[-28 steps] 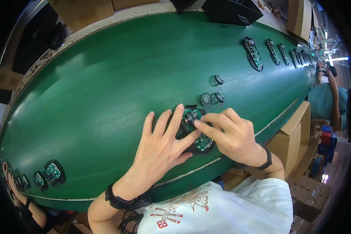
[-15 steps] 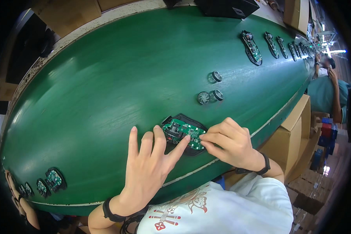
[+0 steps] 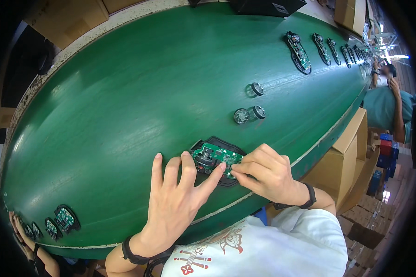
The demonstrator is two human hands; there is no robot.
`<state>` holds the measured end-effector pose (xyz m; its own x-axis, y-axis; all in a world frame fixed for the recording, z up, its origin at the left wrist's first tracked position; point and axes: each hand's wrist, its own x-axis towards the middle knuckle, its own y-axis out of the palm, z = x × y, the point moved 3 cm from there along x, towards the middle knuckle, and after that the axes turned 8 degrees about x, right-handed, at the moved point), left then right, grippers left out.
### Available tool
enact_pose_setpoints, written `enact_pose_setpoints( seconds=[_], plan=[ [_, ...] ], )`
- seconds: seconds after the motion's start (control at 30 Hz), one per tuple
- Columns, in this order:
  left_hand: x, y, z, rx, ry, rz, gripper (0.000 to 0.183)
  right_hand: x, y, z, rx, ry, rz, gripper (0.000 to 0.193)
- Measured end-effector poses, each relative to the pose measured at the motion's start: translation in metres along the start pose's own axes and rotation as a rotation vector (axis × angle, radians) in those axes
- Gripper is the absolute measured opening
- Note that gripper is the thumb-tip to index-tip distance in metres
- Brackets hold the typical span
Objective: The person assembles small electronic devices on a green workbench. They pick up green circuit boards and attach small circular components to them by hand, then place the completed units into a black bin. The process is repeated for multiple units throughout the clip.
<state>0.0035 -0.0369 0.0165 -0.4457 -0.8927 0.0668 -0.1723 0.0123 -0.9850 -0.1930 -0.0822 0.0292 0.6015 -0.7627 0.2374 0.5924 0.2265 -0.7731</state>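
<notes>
A green circuit board (image 3: 214, 155) with a dark round wheel part lies in a black plastic casing (image 3: 225, 181) on the green belt. My left hand (image 3: 175, 198) is spread over its left side. The thumb rests on the board and the index fingertip touches the casing's left edge; the other fingers stretch out over the belt. At the board's right end, my right hand (image 3: 269, 177) is closed, thumb and fingertips pinched together against it. Whatever lies between those fingertips is too small or hidden to make out.
Clear round parts with black rims (image 3: 241, 116) stand beyond the board. More boards in casings line the belt at far right (image 3: 298, 53) and lower left (image 3: 66, 218). A cardboard box (image 3: 339, 152) stands at right. Other people (image 3: 386, 108) sit along the belt.
My right hand's pinched fingertips have shifted slightly left and down along the board's right end. My left hand stays nearly in place on the board.
</notes>
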Motion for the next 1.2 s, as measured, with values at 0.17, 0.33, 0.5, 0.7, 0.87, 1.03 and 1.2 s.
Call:
enact_pose_setpoints(
  seconds=[0.17,0.33,0.5,0.7,0.87,1.03,1.2],
  plan=[
    [0.001,0.000,-0.001,0.017,0.002,0.019,0.059,0.006,-0.003,-0.003,0.002,-0.051,0.074,0.015],
    [0.004,0.002,0.001,0.000,0.005,-0.012,0.059,0.006,-0.007,-0.007,0.037,-0.013,0.108,0.021],
    [0.006,0.002,0.001,-0.008,0.009,-0.049,0.060,-0.004,-0.014,-0.018,0.249,0.120,0.051,0.023],
    [0.005,0.003,0.004,-0.017,0.024,-0.052,0.064,-0.006,-0.027,-0.016,0.171,0.162,0.092,0.028],
    [0.000,-0.018,0.023,-0.211,0.005,0.012,0.077,-0.004,-0.024,0.002,0.058,0.011,0.254,0.039],
    [-0.030,-0.040,0.063,-0.225,-0.313,0.021,0.078,0.003,-0.021,0.003,-0.125,-0.120,0.326,0.044],
    [-0.069,-0.053,0.092,-0.016,-0.607,0.053,0.076,0.054,-0.005,0.001,-0.200,-0.160,0.261,0.043]
  ],
)
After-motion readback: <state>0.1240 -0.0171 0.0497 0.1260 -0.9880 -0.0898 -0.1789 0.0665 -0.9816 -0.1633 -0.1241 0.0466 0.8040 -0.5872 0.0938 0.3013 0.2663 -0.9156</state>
